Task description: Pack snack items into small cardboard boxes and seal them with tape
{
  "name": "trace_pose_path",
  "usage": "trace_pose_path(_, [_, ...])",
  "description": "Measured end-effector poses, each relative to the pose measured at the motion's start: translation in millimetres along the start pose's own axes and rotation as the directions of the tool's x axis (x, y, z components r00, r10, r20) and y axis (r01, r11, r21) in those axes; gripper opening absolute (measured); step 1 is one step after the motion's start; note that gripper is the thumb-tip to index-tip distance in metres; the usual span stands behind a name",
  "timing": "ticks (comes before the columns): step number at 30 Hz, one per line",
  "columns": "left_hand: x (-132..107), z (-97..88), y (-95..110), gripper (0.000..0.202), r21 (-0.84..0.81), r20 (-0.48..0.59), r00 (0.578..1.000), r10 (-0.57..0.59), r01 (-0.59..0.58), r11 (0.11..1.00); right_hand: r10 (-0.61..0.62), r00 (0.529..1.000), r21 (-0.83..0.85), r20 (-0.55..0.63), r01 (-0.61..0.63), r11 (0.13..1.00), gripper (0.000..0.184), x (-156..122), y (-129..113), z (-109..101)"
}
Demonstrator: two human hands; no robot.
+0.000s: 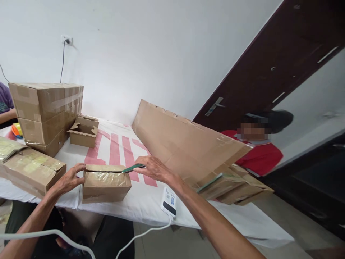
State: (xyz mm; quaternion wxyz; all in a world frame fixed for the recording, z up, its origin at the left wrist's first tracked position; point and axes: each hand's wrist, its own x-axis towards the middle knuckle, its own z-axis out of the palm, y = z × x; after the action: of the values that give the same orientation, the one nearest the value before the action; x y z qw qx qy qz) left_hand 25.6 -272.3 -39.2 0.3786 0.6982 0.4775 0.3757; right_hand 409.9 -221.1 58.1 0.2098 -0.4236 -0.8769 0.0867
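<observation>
A small taped cardboard box (105, 183) lies on the white cloth in front of me. My left hand (69, 178) grips its left end, fingers curled over the top edge. My right hand (153, 168) holds a green-handled cutter (133, 167) whose tip rests on the taped seam at the box's top right. Clear tape shines along the top of the box.
Stacked taped boxes (47, 111) and a small open box (84, 131) stand at the back left, another box (31, 169) at the left edge. A large flat cardboard sheet (185, 144) leans at right over flat packets (231, 185). A person in red (260, 153) sits beyond. A white charger (169, 201) lies near the table edge.
</observation>
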Motion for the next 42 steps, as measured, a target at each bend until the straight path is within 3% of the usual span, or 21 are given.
trace_pose_path(3, [-0.2, -3.7, 2.3, 0.045, -0.004, 0.001, 1.000, -0.013, 0.013, 1.000, 0.053, 0.998, 0.098, -0.030, -0.050, 0.994, 0.022, -23.6, 31.2, -11.2])
trace_pose_path(6, [-2.5, -9.1, 3.2, 0.053, -0.020, -0.022, 1.000, -0.018, 0.017, 1.000, 0.195, 0.961, 0.243, -0.198, -0.145, 0.959, 0.033, -47.7, 64.1, 11.1])
trace_pose_path(9, [-5.2, -13.2, 1.7, 0.060, -0.016, -0.060, 0.998, -0.026, 0.025, 1.000, 0.281, 0.904, 0.277, -0.323, -0.193, 0.941, 0.037, -74.5, 87.3, 80.5])
trace_pose_path(13, [-7.6, -14.4, -0.9, 0.071, 0.084, -0.047, 0.999, -0.017, 0.020, 0.996, 0.316, 0.863, 0.087, -0.395, -0.307, 0.948, 0.036, -111.1, 95.5, 189.1])
trace_pose_path(16, [-8.8, -14.5, -2.5, 0.091, 0.156, -0.024, 1.000, 0.015, -0.011, 0.988, 0.342, 0.864, -0.031, -0.371, -0.379, 0.925, 0.034, -123.2, 92.1, 224.0])
trace_pose_path(18, [-9.1, -14.5, -3.7, 0.103, 0.185, -0.001, 1.000, 0.024, -0.023, 0.982, 0.347, 0.866, 0.009, -0.362, -0.368, 0.930, 0.032, -118.1, 87.1, 220.2])
trace_pose_path(21, [-8.0, -13.5, -5.0, 0.111, 0.204, 0.014, 1.000, 0.016, -0.018, 0.979, 0.389, 0.855, 0.291, -0.344, -0.297, 0.909, 0.039, -94.1, 72.5, 194.7])
trace_pose_path(24, [-4.9, -12.6, -5.5, 0.114, 0.213, 0.022, 1.000, -0.005, 0.000, 0.977, 0.449, 0.865, 0.599, -0.225, -0.240, 0.764, 0.051, -64.5, 44.8, 170.4])
trace_pose_path(26, [-3.4, -14.0, -5.7, 0.114, 0.213, 0.030, 1.000, -0.007, 0.001, 0.977, 0.412, 0.897, 0.661, -0.158, -0.214, 0.719, 0.055, -49.4, 20.2, 160.4])
trace_pose_path(31, [-10.5, -25.4, -4.8, 0.106, 0.258, 0.020, 1.000, 0.019, -0.024, 0.966, 0.337, 0.931, 0.459, -0.142, -0.239, 0.856, 0.063, -37.1, -38.6, 150.7])
trace_pose_path(34, [-18.1, -27.0, -0.6, 0.107, 0.349, -0.011, 1.000, 0.020, -0.015, 0.937, 0.290, 0.942, 0.305, -0.167, -0.230, 0.924, 0.063, -40.3, -56.4, 148.3])
trace_pose_path(39, [-21.2, -11.5, 3.9, 0.097, 0.420, -0.075, 0.997, 0.003, 0.029, 0.907, 0.273, 0.936, 0.115, -0.220, -0.253, 0.961, 0.041, -46.1, -53.0, 138.1])
trace_pose_path(42, [-21.5, -1.7, 0.6, 0.091, 0.438, -0.139, 0.990, -0.010, 0.071, 0.896, 0.285, 0.909, -0.040, -0.304, -0.311, 0.950, 0.041, -46.0, -42.9, 126.7])
